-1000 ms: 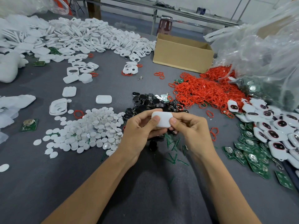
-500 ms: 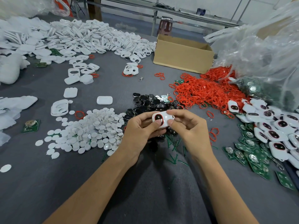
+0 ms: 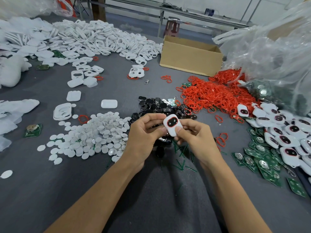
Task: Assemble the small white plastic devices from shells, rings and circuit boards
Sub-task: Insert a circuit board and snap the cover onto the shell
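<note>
Both hands hold one small white device [image 3: 173, 127] above the grey table [image 3: 50, 182], its face with a red ring and black window turned up toward me. My left hand [image 3: 144, 133] grips its left side with curled fingers. My right hand [image 3: 195, 137] pinches its lower right end, thumb on top. Red rings [image 3: 217, 96] lie heaped to the right, green circuit boards [image 3: 262, 162] at the far right, black inserts [image 3: 159, 106] just beyond my hands, and white shells [image 3: 94, 39] across the back.
A heap of white round discs [image 3: 96, 135] lies left of my hands. Finished devices [image 3: 286, 132] pile up at the right edge. An open cardboard box [image 3: 190, 56] stands at the back, and clear plastic bags [image 3: 272, 52] crowd the right. Green slivers [image 3: 181, 157] litter the table under my hands.
The device was turned over in my hands, from its plain white back to its ringed black face, and it now stands more upright.
</note>
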Demonstrator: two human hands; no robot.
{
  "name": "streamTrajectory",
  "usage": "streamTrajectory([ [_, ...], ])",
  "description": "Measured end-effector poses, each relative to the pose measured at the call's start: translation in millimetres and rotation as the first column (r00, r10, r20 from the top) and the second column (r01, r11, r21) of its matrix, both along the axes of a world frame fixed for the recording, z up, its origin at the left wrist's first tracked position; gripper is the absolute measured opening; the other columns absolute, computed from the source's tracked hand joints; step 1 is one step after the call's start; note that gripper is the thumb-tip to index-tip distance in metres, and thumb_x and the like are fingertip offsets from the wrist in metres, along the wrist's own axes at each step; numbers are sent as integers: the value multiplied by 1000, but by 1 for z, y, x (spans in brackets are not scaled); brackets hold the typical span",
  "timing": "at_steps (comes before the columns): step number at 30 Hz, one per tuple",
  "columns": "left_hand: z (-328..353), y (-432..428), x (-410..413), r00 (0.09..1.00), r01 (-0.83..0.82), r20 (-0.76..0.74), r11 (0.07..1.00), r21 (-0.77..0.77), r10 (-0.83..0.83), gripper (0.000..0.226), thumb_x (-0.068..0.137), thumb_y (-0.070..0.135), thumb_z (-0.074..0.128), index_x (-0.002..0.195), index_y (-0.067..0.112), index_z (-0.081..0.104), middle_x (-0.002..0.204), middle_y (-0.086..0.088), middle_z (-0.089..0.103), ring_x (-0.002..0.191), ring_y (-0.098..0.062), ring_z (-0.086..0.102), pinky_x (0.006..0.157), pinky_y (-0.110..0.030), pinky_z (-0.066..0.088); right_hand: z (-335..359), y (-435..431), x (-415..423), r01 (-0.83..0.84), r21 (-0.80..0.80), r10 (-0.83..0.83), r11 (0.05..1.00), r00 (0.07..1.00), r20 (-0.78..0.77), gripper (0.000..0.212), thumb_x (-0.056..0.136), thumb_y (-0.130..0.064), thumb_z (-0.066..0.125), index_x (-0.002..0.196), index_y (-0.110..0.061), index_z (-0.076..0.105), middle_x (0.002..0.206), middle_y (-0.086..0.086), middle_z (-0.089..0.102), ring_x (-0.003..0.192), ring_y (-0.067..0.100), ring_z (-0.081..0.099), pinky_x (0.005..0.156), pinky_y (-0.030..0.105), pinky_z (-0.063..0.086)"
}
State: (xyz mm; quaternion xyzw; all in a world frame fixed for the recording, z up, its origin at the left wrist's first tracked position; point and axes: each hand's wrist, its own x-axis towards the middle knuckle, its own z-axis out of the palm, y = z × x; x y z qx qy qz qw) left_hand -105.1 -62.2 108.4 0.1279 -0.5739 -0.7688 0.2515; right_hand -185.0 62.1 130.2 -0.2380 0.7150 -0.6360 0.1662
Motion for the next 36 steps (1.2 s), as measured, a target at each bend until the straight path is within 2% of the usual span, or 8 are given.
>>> streamTrajectory([
  [6,-2,-1,0,1000,11,14,1000,-11,-11,30,82,-5,70,97,21,71,101,-3,75,99,-19,70,87,-33,54,-3,-1,1,21,109,-12,994,996,-84,16,90,5,56,92,-8,66,66,1,66,53,11,58,55,27,45],
  [9,-2,-1,0,1000,12,18,1000,-12,-12,29,83,-5,69,99,20,71,101,-2,75,99,-19,70,88,-33,55,-3,-2,3,56,98,-43,994,991,-130,17,89,5,58,92,-10,67,68,0,68,52,10,59,55,24,45],
  [16,-2,-3,0,1000,1,10,1000,-10,-1,28,84,-4,69,100,19,71,100,-2,75,96,-18,71,85,-30,57,0,-2,4,-10,57,14,998,998,-63,17,91,5,54,100,-5,64,78,3,68,58,9,60,54,19,45],
  [20,-1,-2,-1,1000,5,-7,1000,13,-5,28,85,-9,65,103,12,69,99,-5,75,94,-19,72,79,-24,57,2,1,1,-23,93,27,995,999,-44,17,92,5,54,103,-2,64,73,3,67,57,9,59,53,19,46],
  [24,1,-2,1,1000,10,-22,999,48,-9,26,87,-10,63,109,5,65,101,-9,75,98,-23,72,80,-27,59,7,27,-18,190,152,-162,970,970,-179,19,89,2,58,96,-14,66,71,3,67,56,9,57,58,25,46],
  [27,2,-4,1,999,-17,-29,998,53,18,23,89,-9,60,109,3,65,99,-9,75,93,-24,73,76,-27,60,15,76,-51,503,193,-409,843,831,-377,12,88,-11,63,99,-18,65,77,9,69,66,22,64,69,40,52],
  [31,4,-4,0,997,-74,-29,997,3,74,22,90,-8,59,104,8,67,95,-5,75,87,-23,73,71,-27,59,32,155,-109,808,272,-596,523,575,-561,31,89,-26,62,113,-7,62,93,18,68,84,29,65,86,47,49],
  [36,5,-5,0,988,-148,-59,988,-54,145,24,90,-9,58,102,10,68,90,-4,75,82,-21,73,69,-25,59,30,212,-150,802,452,-566,389,596,-570,31,86,-14,63,113,2,64,99,26,69,94,37,64,73,31,43],
])
